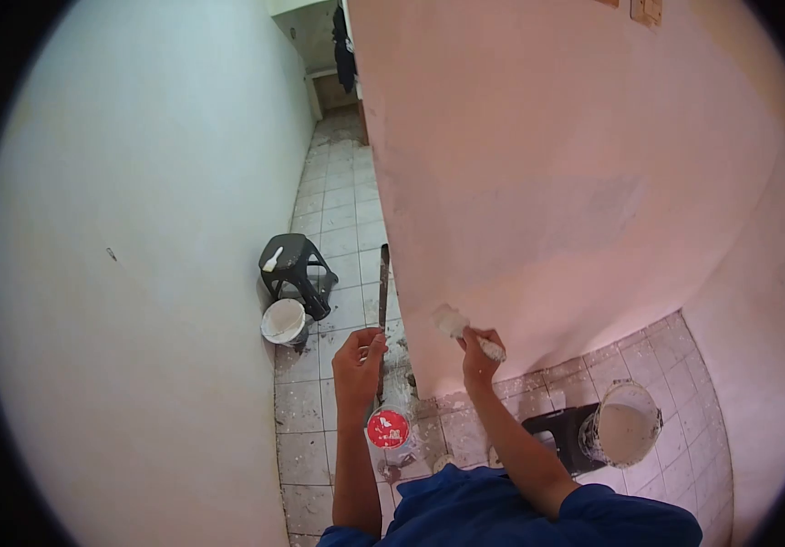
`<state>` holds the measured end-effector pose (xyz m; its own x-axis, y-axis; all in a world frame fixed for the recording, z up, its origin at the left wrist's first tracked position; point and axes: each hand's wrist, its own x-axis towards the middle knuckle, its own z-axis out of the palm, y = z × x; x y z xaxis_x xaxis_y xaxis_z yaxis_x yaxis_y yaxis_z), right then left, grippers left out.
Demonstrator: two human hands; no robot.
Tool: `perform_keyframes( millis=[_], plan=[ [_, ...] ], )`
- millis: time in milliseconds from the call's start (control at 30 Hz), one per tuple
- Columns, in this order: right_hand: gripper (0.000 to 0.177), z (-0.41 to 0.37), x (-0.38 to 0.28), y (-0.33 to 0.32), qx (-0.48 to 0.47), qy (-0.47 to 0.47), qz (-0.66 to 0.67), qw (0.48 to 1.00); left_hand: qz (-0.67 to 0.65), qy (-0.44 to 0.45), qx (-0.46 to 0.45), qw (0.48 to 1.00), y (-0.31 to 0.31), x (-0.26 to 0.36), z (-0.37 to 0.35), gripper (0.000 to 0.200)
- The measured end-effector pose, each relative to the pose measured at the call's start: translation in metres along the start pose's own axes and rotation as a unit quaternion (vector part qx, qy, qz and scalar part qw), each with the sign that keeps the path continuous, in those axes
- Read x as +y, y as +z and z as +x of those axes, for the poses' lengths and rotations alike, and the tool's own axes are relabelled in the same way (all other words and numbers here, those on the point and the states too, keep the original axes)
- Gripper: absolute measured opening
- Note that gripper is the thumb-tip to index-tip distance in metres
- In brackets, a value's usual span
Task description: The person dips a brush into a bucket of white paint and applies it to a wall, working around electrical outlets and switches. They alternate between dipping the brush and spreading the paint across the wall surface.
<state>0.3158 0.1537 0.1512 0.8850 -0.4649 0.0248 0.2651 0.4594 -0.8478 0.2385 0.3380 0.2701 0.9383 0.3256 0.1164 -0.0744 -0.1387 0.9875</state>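
Close to the pale pink wall (538, 137), the right hand (481, 357) is closed around the handle of a whitish, paint-smeared brush (452, 321), its bristles pointing up and left at the wall's lower part. By that wall's edge, the left hand (357, 365) has its fingers bent beside a long, narrow, dark bar (383, 292), though whether it grips this I cannot tell; below sits a round red lid (388, 428).
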Motion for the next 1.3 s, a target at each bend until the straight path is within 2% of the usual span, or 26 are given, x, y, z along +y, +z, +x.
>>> perform_keyframes(
  millis=[100, 200, 267, 433, 600, 667, 700, 800, 900, 1000, 1033, 1100, 1300],
  plan=[
    [0.013, 0.013, -0.060, 0.014, -0.054, -0.037, -0.023, 0.998, -0.044, -0.015, -0.038, 0.998, 0.028, -0.013, 0.000, 0.027],
    [0.011, 0.032, -0.117, -0.012, -0.060, -0.078, -0.016, 0.995, -0.018, -0.043, -0.093, 0.995, 0.059, -0.019, -0.007, 0.027],
    [0.011, 0.052, -0.131, -0.068, -0.033, -0.102, -0.069, 0.992, 0.006, -0.044, -0.132, 0.990, 0.080, -0.021, -0.011, 0.025],
    [0.012, 0.044, -0.189, -0.247, 0.154, -0.071, -0.168, 0.971, 0.052, -0.040, -0.270, 0.961, 0.164, -0.034, -0.030, 0.023],
    [0.013, -0.010, -0.227, -0.415, 0.346, -0.051, -0.211, 0.913, 0.114, -0.055, -0.439, 0.890, 0.287, -0.070, -0.083, 0.029],
    [0.013, -0.031, -0.234, -0.465, 0.374, -0.063, -0.223, 0.898, 0.151, -0.048, -0.497, 0.853, 0.338, -0.077, -0.120, 0.032],
    [0.013, -0.039, -0.233, -0.495, 0.381, -0.056, -0.253, 0.888, 0.122, -0.049, -0.535, 0.835, 0.362, -0.095, -0.140, 0.036],
    [0.010, -0.035, -0.210, -0.554, 0.367, -0.023, -0.337, 0.867, 0.180, 0.024, -0.605, 0.775, 0.426, -0.127, -0.184, 0.046],
    [0.008, -0.013, -0.191, -0.587, 0.313, 0.012, -0.397, 0.863, 0.238, 0.100, -0.631, 0.731, 0.476, -0.199, -0.231, 0.060],
    [0.010, 0.016, -0.161, -0.621, 0.226, 0.006, -0.432, 0.873, 0.300, 0.078, -0.659, 0.685, 0.503, -0.231, -0.263, 0.070],
    [0.010, 0.022, -0.152, -0.630, 0.194, 0.002, -0.450, 0.872, 0.311, 0.094, -0.669, 0.668, 0.503, -0.234, -0.272, 0.073],
    [0.010, 0.037, -0.130, -0.649, 0.125, -0.006, -0.486, 0.865, 0.324, 0.123, -0.653, 0.673, 0.504, -0.244, -0.288, 0.074],
    [0.008, 0.059, -0.084, -0.674, 0.042, 0.081, -0.514, 0.853, 0.332, 0.162, -0.626, 0.686, 0.499, -0.245, -0.301, 0.072]
  ],
)
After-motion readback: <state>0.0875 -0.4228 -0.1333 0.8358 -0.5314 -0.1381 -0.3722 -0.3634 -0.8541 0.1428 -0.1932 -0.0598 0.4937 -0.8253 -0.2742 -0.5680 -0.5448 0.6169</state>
